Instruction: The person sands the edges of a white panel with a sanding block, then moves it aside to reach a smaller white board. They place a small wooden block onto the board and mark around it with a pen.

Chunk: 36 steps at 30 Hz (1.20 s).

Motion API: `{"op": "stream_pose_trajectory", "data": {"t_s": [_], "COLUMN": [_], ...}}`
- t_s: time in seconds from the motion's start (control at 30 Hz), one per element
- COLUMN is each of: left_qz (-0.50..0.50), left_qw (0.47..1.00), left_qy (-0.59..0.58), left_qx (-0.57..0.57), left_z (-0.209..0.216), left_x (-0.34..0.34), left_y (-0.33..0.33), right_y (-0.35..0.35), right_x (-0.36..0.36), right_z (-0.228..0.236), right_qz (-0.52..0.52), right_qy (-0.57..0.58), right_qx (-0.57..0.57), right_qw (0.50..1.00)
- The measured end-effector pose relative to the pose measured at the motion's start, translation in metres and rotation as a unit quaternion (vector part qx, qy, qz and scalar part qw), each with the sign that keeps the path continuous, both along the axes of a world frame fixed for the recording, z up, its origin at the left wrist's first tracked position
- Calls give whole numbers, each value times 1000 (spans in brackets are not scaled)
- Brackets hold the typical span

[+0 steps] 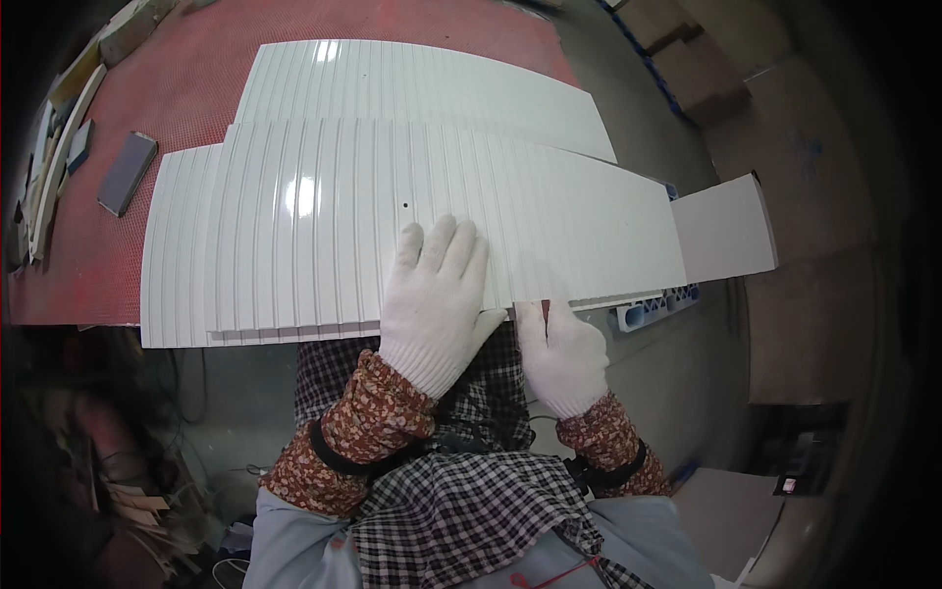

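Left hand (437, 299) flat, open on white ribbed panel (324, 226), right hand (561, 355) pinching its near edge, red table (186, 88) beneath.

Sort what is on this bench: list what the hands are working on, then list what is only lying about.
In hand:
- top ribbed white panel, pressed flat by the left hand
- small tool, barely visible, at the panel's near edge in the right hand

Lying about:
- second ribbed panel behind
- dark flat block on the red table
- wood offcuts at the left edge
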<state>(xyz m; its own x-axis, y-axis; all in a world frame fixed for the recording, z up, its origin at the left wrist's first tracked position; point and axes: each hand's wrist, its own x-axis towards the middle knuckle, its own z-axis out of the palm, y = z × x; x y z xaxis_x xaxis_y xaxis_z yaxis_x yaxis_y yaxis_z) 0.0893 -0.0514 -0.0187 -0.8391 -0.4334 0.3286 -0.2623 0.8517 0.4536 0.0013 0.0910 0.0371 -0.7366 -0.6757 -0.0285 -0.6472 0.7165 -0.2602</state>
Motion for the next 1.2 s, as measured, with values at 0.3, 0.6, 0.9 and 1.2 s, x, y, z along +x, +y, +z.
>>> {"op": "stream_pose_trajectory", "data": {"t_s": [0.3, 0.6, 0.9, 1.2], "left_qz": [-13, -3, 1, 1], "left_qw": [1000, 999, 999, 1000], "left_qy": [-1, 40, 32, 11], "left_qx": [28, 32, 12, 15], "left_z": [8, 3, -2, 0], "left_x": [7, 8, 7, 7], "left_y": [-7, -2, -3, -4], "right_y": [-59, -190, -147, -6], "right_x": [-64, -149, -112, -13], "right_z": [-8, -5, -4, 1], "right_qz": [56, 41, 21, 14], "right_qy": [38, 67, 52, -6], "right_qx": [88, 106, 143, 69], "right_qw": [994, 991, 988, 998]}}
